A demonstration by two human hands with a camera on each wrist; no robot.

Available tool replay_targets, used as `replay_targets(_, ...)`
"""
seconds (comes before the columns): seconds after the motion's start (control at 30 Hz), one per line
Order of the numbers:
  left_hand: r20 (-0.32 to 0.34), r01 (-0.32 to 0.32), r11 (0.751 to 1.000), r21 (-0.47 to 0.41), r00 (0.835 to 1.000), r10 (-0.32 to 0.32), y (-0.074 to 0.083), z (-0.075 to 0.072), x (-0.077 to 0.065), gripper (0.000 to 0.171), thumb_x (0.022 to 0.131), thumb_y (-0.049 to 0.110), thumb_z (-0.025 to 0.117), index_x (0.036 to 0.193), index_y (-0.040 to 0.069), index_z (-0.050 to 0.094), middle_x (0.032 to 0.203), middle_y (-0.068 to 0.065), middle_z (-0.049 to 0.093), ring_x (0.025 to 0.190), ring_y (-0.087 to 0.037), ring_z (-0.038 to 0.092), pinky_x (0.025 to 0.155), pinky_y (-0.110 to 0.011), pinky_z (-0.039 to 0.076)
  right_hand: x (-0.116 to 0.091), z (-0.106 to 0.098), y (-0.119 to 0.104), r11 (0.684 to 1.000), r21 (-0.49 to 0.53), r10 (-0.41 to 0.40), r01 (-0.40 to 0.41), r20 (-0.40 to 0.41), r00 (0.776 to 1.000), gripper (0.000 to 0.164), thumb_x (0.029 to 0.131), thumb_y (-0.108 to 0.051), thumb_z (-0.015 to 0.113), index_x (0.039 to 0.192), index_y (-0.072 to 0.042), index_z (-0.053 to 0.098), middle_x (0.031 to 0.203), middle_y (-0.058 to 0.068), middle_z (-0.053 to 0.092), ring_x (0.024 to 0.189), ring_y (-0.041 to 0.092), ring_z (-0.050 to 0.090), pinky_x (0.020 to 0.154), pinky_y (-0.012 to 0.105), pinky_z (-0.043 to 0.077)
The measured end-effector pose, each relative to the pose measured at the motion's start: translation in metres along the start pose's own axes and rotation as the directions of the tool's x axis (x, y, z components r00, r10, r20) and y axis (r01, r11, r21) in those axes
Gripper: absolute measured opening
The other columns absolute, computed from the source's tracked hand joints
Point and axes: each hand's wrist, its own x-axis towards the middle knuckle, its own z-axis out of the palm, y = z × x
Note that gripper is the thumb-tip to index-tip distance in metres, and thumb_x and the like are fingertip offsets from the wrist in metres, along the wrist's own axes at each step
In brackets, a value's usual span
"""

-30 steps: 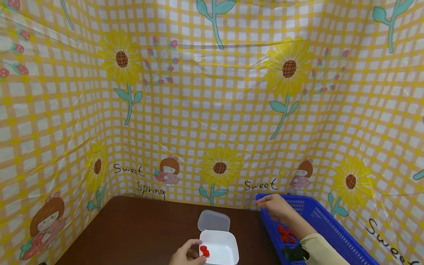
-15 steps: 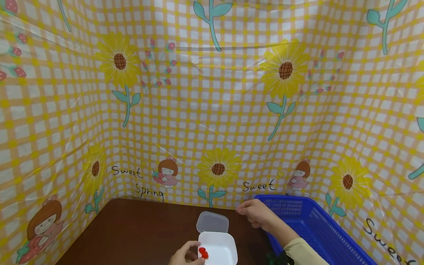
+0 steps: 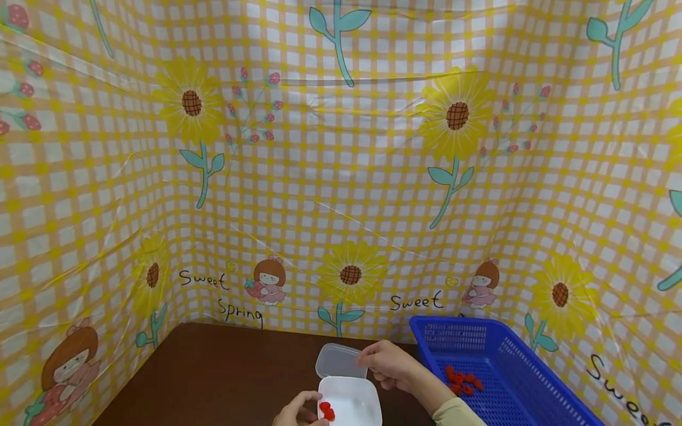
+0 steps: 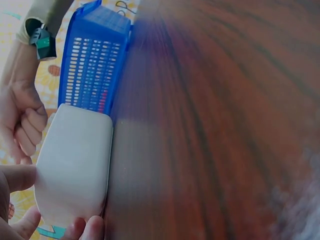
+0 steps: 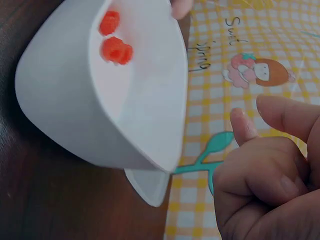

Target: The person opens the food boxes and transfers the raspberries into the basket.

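Note:
My left hand holds the near left side of a white square box. In the left wrist view its fingertips press the box wall. Several red raspberry-like pieces lie in the box by that hand; the right wrist view shows these raspberries against its inner wall. My right hand is in the air beyond the box's right rim, overlapping the clear lid. In the right wrist view that hand has several fingers curled, two tips apart, and nothing seen between them.
A blue perforated basket stands at the right, with several red raspberry-like pieces on its floor. The lid lies flat behind the box on a dark brown table. A checked, flowered sheet hangs behind and at the sides.
My right hand has moved left from over the basket's edge to beside the lid and box. The red pieces in the basket show again. My left hand keeps its hold.

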Motion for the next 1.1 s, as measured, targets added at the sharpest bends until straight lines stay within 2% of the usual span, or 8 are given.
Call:
replay_targets(0.2, 0.011, -0.013, 1.000, -0.021, 1.000, 0.013, 0.000, -0.002, 0.002, 0.045, 0.087, 0.029, 0.079, 0.122, 0.007, 0.061, 0.083, -0.002, 0.066, 0.074, -0.020, 0.064, 0.069, -0.039, 0.055, 0.003, 0.015, 0.004, 0.999, 0.004, 0.033, -0.034, 0.064, 0.997, 0.027, 0.093, -0.013, 0.066, 0.110, 0.008, 0.069, 0.054, -0.010, 0.026, 0.048, 0.005, 0.016, 0.044, 0.020, 0.018)
replay_targets(0.47, 0.012, -0.029, 0.999, -0.040, 0.999, 0.029, 0.000, -0.005, -0.002, 0.048, 0.086, 0.028, 0.080, 0.124, 0.004, 0.060, 0.081, -0.002, 0.064, 0.072, -0.018, 0.064, 0.067, -0.036, 0.055, 0.008, 0.036, 0.013, 0.998, 0.041, 0.043, -0.049, 0.140, 0.989, 0.022, 0.092, -0.012, 0.068, 0.103, 0.008, 0.070, 0.054, -0.009, 0.026, 0.048, 0.006, 0.015, 0.045, 0.022, 0.017)
replay_targets(0.73, 0.016, -0.041, 0.996, -0.078, 0.999, 0.042, 0.002, 0.001, -0.005, 0.049, 0.086, 0.026, 0.079, 0.125, 0.005, 0.060, 0.083, -0.003, 0.064, 0.074, -0.019, 0.066, 0.068, -0.036, 0.055, 0.009, 0.049, 0.023, 1.000, 0.008, 0.009, -0.010, 0.162, 0.987, 0.021, 0.090, -0.005, 0.066, 0.096, 0.015, 0.069, 0.053, -0.008, 0.028, 0.047, 0.006, 0.016, 0.045, 0.022, 0.017)
replay_targets(0.93, -0.008, -0.065, 0.996, -0.058, 0.998, 0.065, 0.002, 0.007, -0.006, 0.049, 0.086, 0.026, 0.079, 0.126, 0.005, 0.060, 0.084, -0.002, 0.066, 0.075, -0.017, 0.067, 0.067, -0.034, 0.053, 0.010, 0.055, 0.031, 0.999, -0.029, -0.022, 0.026, 0.119, 0.993, 0.017, 0.087, -0.001, 0.067, 0.094, 0.015, 0.070, 0.051, -0.009, 0.035, 0.044, 0.004, 0.018, 0.043, 0.020, 0.018)
replay_targets(1.1, -0.024, -0.059, 0.996, -0.062, 0.998, 0.058, 0.002, 0.009, -0.007, 0.048, 0.086, 0.025, 0.078, 0.126, 0.006, 0.060, 0.085, -0.003, 0.067, 0.076, -0.018, 0.067, 0.068, -0.035, 0.052, 0.012, 0.061, 0.039, 0.998, -0.050, -0.044, 0.047, 0.059, 0.997, 0.012, 0.082, 0.001, 0.068, 0.090, 0.010, 0.070, 0.050, -0.009, 0.034, 0.043, 0.003, 0.020, 0.041, 0.020, 0.018)
